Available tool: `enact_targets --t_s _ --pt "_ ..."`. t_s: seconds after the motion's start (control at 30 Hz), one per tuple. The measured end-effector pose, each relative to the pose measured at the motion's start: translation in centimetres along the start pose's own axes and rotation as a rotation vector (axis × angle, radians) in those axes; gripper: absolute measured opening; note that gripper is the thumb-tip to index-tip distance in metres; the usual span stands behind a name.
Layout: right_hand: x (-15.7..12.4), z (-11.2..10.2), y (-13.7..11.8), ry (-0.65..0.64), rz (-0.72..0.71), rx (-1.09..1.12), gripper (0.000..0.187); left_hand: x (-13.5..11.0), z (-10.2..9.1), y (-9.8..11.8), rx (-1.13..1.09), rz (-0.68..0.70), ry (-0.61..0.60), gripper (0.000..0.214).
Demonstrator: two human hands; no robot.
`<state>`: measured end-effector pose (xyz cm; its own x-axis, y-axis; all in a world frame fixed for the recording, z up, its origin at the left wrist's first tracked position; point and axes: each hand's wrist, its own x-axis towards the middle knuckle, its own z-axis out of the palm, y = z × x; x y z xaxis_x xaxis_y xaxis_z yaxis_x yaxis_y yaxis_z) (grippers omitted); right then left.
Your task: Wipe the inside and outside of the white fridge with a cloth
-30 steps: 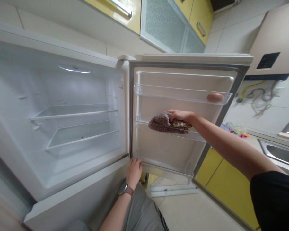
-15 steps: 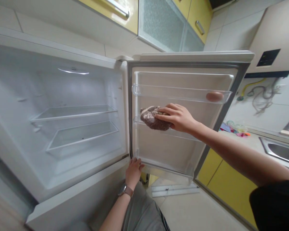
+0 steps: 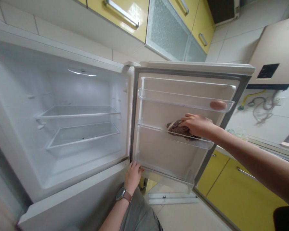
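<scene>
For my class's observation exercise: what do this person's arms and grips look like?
The left grip and right grip are ungloved. A watch with a round face and brown strap circles the left wrist; the right forearm is bare, with a black sleeve nearer the shoulder.

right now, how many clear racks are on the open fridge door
3: top rack, with a brown rounded thing; middle rack, where the right hand holds a cloth; bottom rack. None look hidden.

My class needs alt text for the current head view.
The right hand holds a brown cloth at the clear middle shelf of an open refrigerator door; the left hand rests near its lower corner. A brown egg-shaped object sits in the upper shelf.
</scene>
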<state>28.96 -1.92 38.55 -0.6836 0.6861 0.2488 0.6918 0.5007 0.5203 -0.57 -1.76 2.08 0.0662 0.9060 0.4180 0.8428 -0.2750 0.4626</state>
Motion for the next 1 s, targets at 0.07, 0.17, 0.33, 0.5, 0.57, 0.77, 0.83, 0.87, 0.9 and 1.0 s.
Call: enact_targets --t_s 0.07,0.17,0.33,0.5,0.57,0.77,0.83,0.87,0.9,1.0 --pt "-0.8 0.4 0.4 -0.022 -0.009 -0.107 0.043 0.0 0.0 0.1 -0.003 0.004 0.009 0.010" --pt "-0.6 1.4 0.5 0.033 -0.056 -0.138 0.049 -0.1 0.0 0.2 0.000 -0.003 0.025 0.011" --pt "4.6 2.3 -0.8 0.113 -0.190 -0.202 0.043 0.0 0.2 0.2 -0.017 -0.023 0.003 0.014" --pt "11.4 2.0 -4.3 0.164 -0.241 -0.230 0.033 0.1 0.6 -0.1 -0.002 -0.018 -0.003 0.018" --pt "12.8 2.0 -5.4 0.179 -0.207 -0.231 0.032 0.1 0.7 -0.3 0.012 -0.034 -0.013 0.019" --pt "8.9 1.8 -4.3 0.052 -0.122 -0.201 0.024 0.2 0.6 0.1 0.043 -0.043 -0.013 0.019" --pt "6.1 1.5 -3.0 -0.016 -0.029 -0.192 0.022 0.2 0.4 0.5 0.037 -0.043 -0.018 0.017" --pt "4.7 1.3 -2.4 -0.044 0.022 -0.190 0.023 0.2 0.3 0.6 0.033 -0.045 -0.020 0.017" --pt "3.4 1.1 -1.9 -0.062 0.065 -0.190 0.026 0.2 0.2 0.8 0.029 -0.051 -0.020 0.016" --pt "0.0 0.6 -1.1 -0.019 0.123 -0.208 0.042 0.1 0.0 1.1 0.026 -0.068 -0.016 0.016"
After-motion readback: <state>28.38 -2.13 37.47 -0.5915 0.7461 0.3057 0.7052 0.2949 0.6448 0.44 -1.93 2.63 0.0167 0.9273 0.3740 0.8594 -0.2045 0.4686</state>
